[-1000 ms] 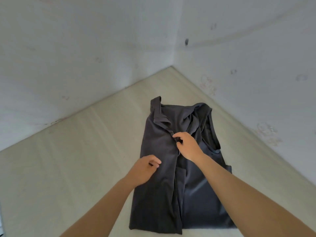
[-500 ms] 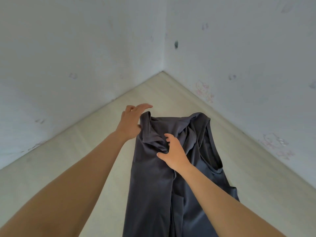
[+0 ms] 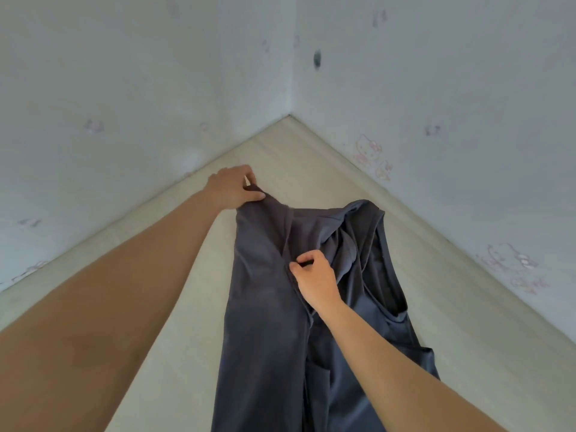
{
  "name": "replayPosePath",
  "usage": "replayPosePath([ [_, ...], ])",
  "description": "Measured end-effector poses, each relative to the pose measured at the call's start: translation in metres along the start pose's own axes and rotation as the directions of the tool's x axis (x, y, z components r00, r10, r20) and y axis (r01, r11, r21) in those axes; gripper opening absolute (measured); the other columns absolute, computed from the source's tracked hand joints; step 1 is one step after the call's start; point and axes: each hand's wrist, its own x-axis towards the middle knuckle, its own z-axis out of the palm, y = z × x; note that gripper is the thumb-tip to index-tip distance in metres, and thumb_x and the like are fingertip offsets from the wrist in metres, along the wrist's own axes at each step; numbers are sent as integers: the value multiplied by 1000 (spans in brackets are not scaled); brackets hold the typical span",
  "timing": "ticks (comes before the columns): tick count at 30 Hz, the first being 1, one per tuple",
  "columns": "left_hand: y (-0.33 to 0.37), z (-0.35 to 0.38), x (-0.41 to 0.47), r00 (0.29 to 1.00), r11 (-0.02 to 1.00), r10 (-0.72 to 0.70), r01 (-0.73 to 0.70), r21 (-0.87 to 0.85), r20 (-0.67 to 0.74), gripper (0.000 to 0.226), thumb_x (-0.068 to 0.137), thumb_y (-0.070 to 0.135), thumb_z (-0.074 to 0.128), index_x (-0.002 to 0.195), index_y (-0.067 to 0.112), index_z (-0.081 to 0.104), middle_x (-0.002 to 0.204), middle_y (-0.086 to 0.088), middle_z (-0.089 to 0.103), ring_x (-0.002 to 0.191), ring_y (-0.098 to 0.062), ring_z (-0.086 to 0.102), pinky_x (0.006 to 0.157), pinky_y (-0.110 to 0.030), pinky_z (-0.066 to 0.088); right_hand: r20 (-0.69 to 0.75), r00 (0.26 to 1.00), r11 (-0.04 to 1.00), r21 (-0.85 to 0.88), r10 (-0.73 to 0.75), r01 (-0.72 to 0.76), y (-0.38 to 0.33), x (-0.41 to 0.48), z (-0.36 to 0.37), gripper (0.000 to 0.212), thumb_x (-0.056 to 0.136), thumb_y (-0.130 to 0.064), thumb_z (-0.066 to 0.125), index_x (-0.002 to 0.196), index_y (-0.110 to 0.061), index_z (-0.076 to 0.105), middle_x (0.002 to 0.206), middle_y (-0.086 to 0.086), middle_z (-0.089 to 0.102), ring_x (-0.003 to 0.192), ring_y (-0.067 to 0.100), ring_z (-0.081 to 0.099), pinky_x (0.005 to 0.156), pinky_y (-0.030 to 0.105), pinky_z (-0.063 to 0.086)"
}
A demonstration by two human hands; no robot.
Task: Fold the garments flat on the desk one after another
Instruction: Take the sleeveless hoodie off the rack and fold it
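The left arm stretches long across the pale wooden desk (image 3: 174,307) from the near left toward the corner where the two white walls (image 3: 140,88) meet. Its left hand (image 3: 232,190) sits at the far left corner of the garment (image 3: 265,307), knuckles up, with the fingers (image 3: 253,197) curled round that corner and gripping the cloth. The right arm comes in from the near right and is shorter in view. The right hand (image 3: 316,280) rests on the middle of the garment, and its fingertips pinch a small ridge of fabric along the central fold.

The garment is a dark grey sleeveless piece lying lengthwise on the desk. It runs from the near edge of the view toward the wall corner, and its lower end is cut off by the frame. Its left panel lies fairly smooth and folded in toward the centre line. The right side is looser, with gathered creases near the top and an open armhole (image 3: 389,294) on the right edge. Faint cartoon stickers (image 3: 371,154) mark the right wall.
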Motion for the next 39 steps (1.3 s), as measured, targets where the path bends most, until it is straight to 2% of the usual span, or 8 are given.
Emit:
replayPosePath([
  [3,8,25,-11,984,993,27,-6,116,-178,42,85,33,68,119,17,50,117,-7,49,111,-28,44,93,-42,41,-17,1000,997,-78,-4,2,10,0,-2,22,93,-20,58,112,-17,49,68,-3,58,65,11,57,58,21,46],
  [7,17,54,-51,897,967,189,-98,237,-400,17,88,26,64,91,14,52,97,-5,53,93,-27,48,83,-37,39,-32,999,996,-88,-14,12,13,-6,-6,15,93,-30,58,101,-17,56,77,-2,61,73,15,60,63,23,48],
  [10,9,83,-86,899,913,340,-245,327,-275,18,88,35,61,91,18,60,97,-1,60,96,-27,51,86,-39,40,-18,1000,991,-131,-25,22,17,-18,-8,19,89,-30,64,99,-16,57,78,-4,61,69,8,58,59,14,45],
  [14,2,116,-119,939,897,333,-343,279,86,58,96,49,43,146,21,36,155,-2,30,143,-23,26,118,-40,16,13,1000,968,-251,-19,22,28,-37,-11,35,77,-39,76,100,-20,57,87,-3,64,80,11,62,64,21,47],
  [19,0,131,-154,947,901,321,-300,313,-16,62,99,47,36,153,32,10,162,-1,4,149,-24,2,119,-43,1,-217,972,928,-372,-86,-1,46,-55,-23,5,92,-24,57,88,-22,56,78,-5,58,79,18,59,60,26,42],
  [28,-10,182,-258,888,831,438,-460,314,141,79,87,70,35,152,38,4,162,5,-8,148,-23,-7,118,-50,3,-157,987,951,-299,31,-78,88,-132,-8,41,81,-55,65,101,-22,51,88,-7,58,80,10,58,62,23,42],
  [32,-18,196,-301,879,821,428,-476,314,212,97,72,89,31,152,41,4,161,5,-10,147,-29,-10,116,-58,1,-189,981,933,-356,-31,-40,112,-167,4,47,84,-26,70,122,-24,43,112,-4,49,93,10,52,76,24,44],
  [39,-4,178,-296,835,817,546,-513,265,-65,32,92,47,39,104,31,64,111,10,56,100,-16,58,87,-33,44,-382,923,962,-266,-41,-67,124,-187,-26,17,92,-11,54,107,-19,56,91,2,58,78,12,56,73,26,45],
])
